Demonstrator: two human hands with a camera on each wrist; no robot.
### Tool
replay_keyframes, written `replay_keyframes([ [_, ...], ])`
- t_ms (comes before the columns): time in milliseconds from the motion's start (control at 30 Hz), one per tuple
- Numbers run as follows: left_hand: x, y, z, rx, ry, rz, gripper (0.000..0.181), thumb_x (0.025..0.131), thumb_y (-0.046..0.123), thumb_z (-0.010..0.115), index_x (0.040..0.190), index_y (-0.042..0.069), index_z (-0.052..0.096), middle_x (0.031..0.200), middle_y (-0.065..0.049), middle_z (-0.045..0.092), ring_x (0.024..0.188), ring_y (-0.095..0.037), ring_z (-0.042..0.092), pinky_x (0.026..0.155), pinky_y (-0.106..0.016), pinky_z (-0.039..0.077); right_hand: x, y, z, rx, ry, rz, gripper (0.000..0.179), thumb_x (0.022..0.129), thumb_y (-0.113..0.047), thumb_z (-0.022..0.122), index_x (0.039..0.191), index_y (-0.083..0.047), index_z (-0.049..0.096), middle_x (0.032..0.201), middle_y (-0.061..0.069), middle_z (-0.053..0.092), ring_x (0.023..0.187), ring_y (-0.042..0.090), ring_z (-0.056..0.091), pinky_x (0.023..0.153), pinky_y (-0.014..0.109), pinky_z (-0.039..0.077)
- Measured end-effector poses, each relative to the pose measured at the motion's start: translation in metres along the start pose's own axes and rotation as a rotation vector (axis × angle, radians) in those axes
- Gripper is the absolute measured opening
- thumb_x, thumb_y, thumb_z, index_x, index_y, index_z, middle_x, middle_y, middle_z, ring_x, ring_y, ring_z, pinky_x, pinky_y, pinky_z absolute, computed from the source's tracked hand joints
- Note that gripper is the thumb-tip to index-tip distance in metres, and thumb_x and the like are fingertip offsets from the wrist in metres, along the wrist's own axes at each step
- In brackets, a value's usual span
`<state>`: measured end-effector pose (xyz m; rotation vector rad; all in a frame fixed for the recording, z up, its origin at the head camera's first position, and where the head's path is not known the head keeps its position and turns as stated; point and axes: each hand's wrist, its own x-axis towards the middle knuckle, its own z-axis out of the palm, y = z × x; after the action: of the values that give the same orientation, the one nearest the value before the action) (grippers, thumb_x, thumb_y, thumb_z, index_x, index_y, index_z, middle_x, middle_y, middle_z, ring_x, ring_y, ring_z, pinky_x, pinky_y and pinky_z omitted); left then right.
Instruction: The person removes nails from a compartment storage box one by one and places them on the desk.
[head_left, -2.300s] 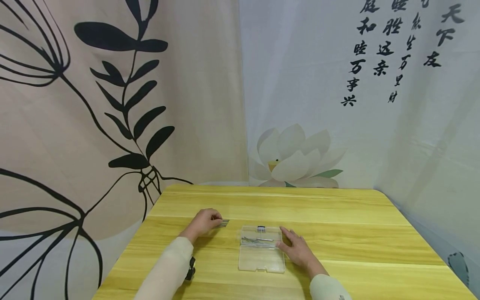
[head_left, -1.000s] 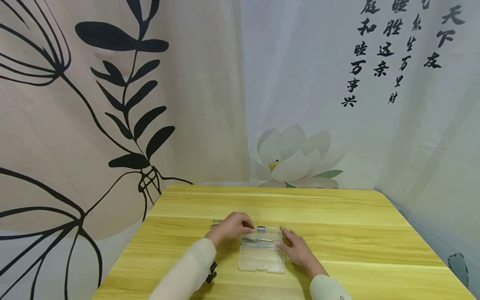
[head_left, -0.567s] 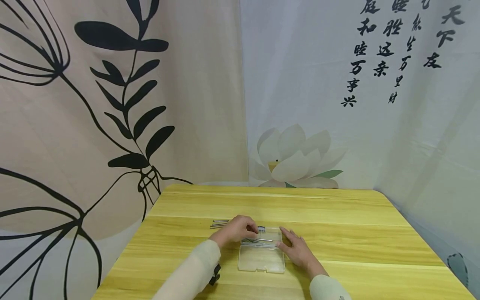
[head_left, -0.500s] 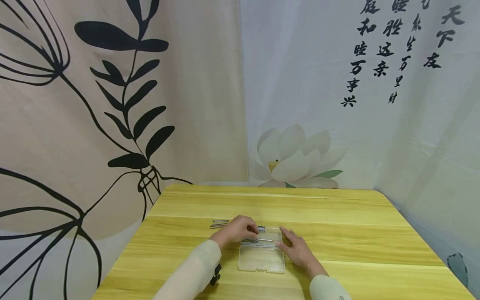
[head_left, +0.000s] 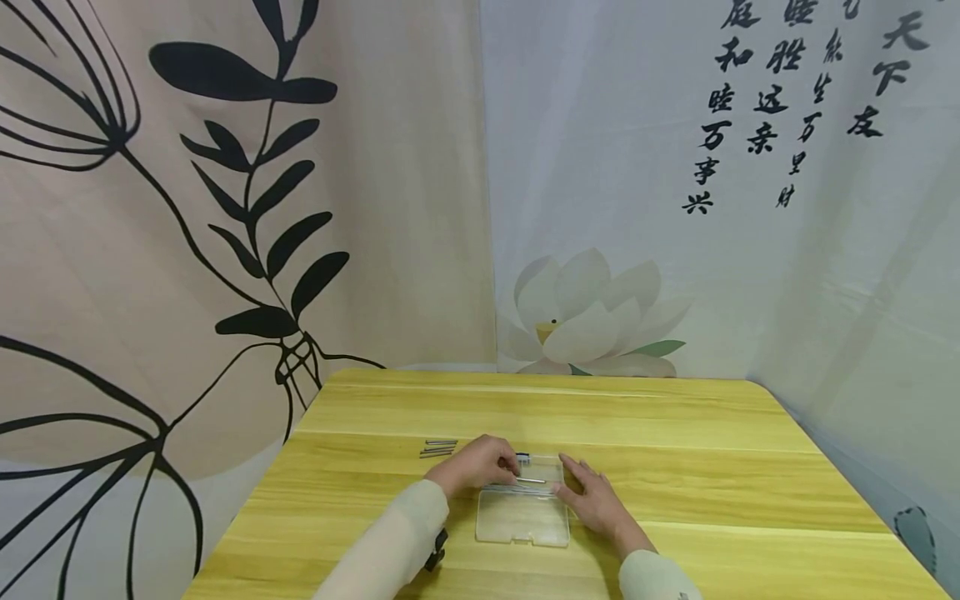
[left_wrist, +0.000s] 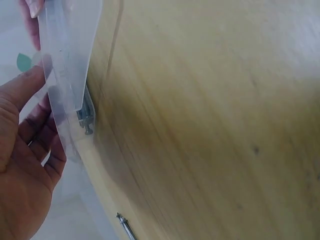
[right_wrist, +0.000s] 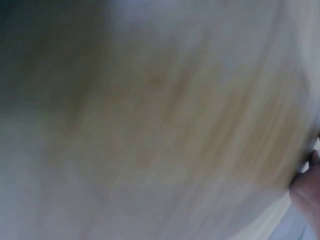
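Curving over clear box (head_left: 522, 518): left hand (head_left: 478, 462) (pinching or not, cannot tell); right hand (head_left: 597, 502), fingers extended, touches box edge.

Left hand (left_wrist: 25, 160) at left edge, thumb out, fingers bent, right by clear plastic box (left_wrist: 72, 45); grip unclear. Headed metal pins (left_wrist: 86, 115) bunched near box corner. Loose pin (left_wrist: 126, 228) on wooden table (left_wrist: 210, 125), bottom. Right hand (left_wrist: 34, 7) partly visible, top-left.
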<state>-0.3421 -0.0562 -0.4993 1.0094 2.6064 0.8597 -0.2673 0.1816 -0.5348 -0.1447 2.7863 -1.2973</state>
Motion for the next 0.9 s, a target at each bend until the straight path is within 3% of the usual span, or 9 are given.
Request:
replay_keyframes([
  [233,0.0063,0.0002,0.0045,0.084,-0.016,0.025,0.004,0.087,0.013,0.078,0.091,0.012,0.079,0.087,0.012,0.064,0.077,0.001,0.055,0.071,-0.019,0.048,-0.0005,0.0016,0.0002,0.005,-0.008,0.004,0.062,0.099,-0.038,0.060,0.153,-0.013,0.040,0.154,0.033,0.025,0.139,0.062,0.010,0.106,0.074,0.009],
  [567,0.0090,-0.0002,0.0056,0.135,-0.036,0.022,0.004,0.086,0.015,0.078,0.089,0.014,0.080,0.082,0.014,0.062,0.074,0.002,0.055,0.070,-0.017,0.048,-0.0003,0.0001,0.0005,-0.010,-0.004,0.012,0.061,0.099,-0.038,0.060,0.153,-0.014,0.040,0.154,0.031,0.027,0.139,0.061,0.011,0.106,0.074,0.011],
  [900,0.0106,0.0012,0.0047,0.213,-0.039,0.091,0.007,0.090,0.010,0.074,0.090,0.013,0.081,0.084,0.011,0.066,0.074,0.002,0.056,0.070,-0.015,0.048,-0.0012,-0.0017,0.0003,-0.005,-0.004,0.009,0.061,0.100,-0.036,0.060,0.153,-0.013,0.040,0.154,0.031,0.027,0.139,0.061,0.011,0.106,0.074,0.011],
])
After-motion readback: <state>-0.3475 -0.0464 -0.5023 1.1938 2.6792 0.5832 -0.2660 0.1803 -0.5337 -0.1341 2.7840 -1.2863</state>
